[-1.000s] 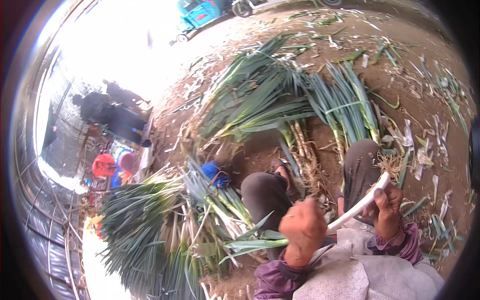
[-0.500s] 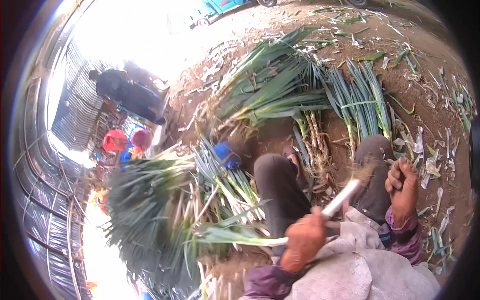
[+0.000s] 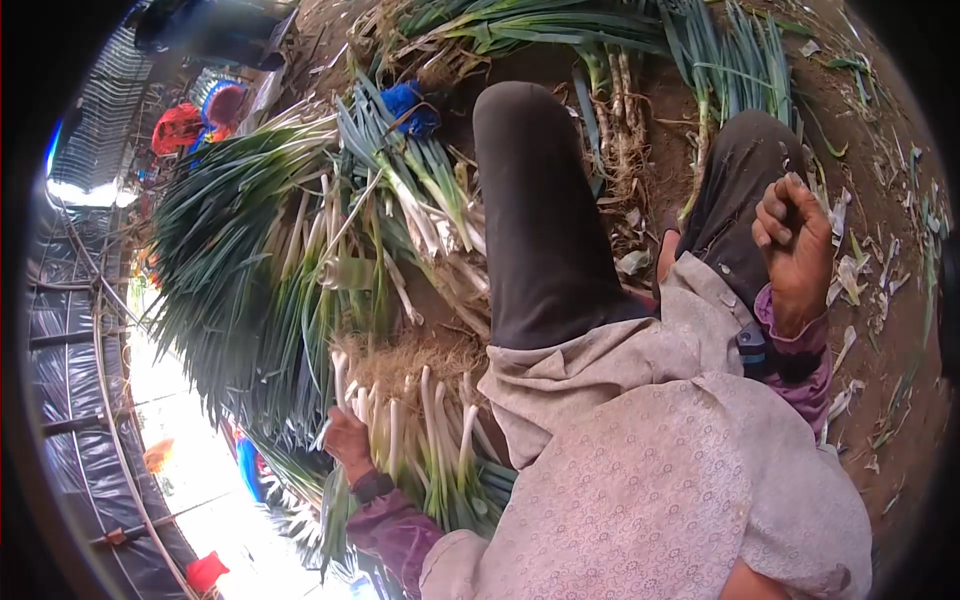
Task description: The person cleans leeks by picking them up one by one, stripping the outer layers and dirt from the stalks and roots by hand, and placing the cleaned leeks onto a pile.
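Observation:
My left hand is closed round the white stem of a leek, beside a row of trimmed leeks on my left. Their white ends point toward the roots and soil, and the green leaves of the held leek are mostly hidden. My right hand is raised over my right knee with its fingers curled in. Whatever may lie inside those fingers is hidden.
A large heap of leeks lies to the left, with a blue bundle of twine above it. Tied leeks lie beyond my knees. Peeled scraps litter the soil at right. A red basket stands at far left.
My left hand has moved with a leek from across my lap to the row at left. My right hand stays raised and curled. The view has tilted downward.

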Action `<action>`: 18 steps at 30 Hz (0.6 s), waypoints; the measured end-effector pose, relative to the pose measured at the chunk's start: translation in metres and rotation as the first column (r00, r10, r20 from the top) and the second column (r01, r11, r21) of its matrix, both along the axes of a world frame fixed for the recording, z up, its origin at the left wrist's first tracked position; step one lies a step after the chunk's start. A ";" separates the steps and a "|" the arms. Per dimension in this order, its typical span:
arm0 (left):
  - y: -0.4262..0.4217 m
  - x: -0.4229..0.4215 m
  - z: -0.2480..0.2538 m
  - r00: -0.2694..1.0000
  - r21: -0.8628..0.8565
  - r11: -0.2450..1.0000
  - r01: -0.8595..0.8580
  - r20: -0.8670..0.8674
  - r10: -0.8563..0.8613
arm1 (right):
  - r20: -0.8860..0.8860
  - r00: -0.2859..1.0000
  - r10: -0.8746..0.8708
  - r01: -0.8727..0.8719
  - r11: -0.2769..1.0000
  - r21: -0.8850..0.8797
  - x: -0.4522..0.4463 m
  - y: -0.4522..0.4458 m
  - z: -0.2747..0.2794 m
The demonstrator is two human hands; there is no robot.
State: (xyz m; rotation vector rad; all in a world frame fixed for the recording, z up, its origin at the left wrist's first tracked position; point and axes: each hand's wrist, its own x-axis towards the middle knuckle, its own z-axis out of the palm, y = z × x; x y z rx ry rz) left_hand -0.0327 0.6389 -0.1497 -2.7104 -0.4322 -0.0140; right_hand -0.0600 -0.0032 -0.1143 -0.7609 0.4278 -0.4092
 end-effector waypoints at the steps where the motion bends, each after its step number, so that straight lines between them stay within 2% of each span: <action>1: 0.024 -0.015 -0.019 0.998 0.016 1.000 -0.007 -0.059 0.008 | 0.002 1.000 0.009 -0.009 1.000 0.008 0.000 -0.001 -0.001; 3: 0.068 -0.042 -0.058 0.984 0.047 0.999 -0.010 -0.177 0.018 | -0.001 1.000 0.013 -0.013 1.000 0.013 0.001 -0.002 -0.004; 6: 0.088 -0.066 -0.084 0.943 0.076 0.995 -0.063 -0.321 0.084 | -0.032 0.999 -0.025 0.024 1.000 -0.020 -0.006 -0.007 -0.006; 8: 0.081 -0.055 -0.097 0.950 0.038 0.988 -0.148 -0.274 0.153 | -0.069 0.993 -0.098 0.091 0.992 -0.087 -0.011 -0.010 -0.006; 10: 0.050 -0.018 -0.100 0.995 -0.151 0.987 -0.060 -0.084 0.048 | -0.054 0.985 -0.167 0.167 0.986 0.007 -0.015 -0.019 -0.022; 11: 0.048 0.008 -0.111 0.998 -0.265 0.962 0.060 -0.005 -0.064 | -0.134 0.967 -0.218 0.224 0.974 0.032 -0.020 -0.023 -0.021; 12: 0.039 0.042 -0.122 0.984 -0.370 0.912 0.176 0.081 -0.157 | -0.161 0.950 -0.266 0.266 0.964 -0.025 -0.024 -0.027 -0.019; 13: -0.004 0.077 -0.113 0.967 -0.451 0.856 0.253 0.100 -0.234 | -0.155 0.950 -0.270 0.281 0.959 0.050 -0.031 -0.035 -0.022; 14: -0.050 0.106 -0.088 0.948 -0.517 0.796 0.314 0.123 -0.294 | -0.166 0.939 -0.300 0.306 0.952 0.012 -0.037 -0.042 -0.025; 16: -0.154 0.150 -0.055 0.877 -0.592 0.649 0.478 0.367 -0.311 | -0.182 0.906 -0.381 0.385 0.923 -0.014 -0.048 -0.054 -0.034; 18: -0.236 0.180 -0.023 0.801 -0.740 0.321 0.591 0.491 -0.343 | -0.237 0.845 -0.480 0.471 0.877 -0.099 -0.058 -0.064 -0.041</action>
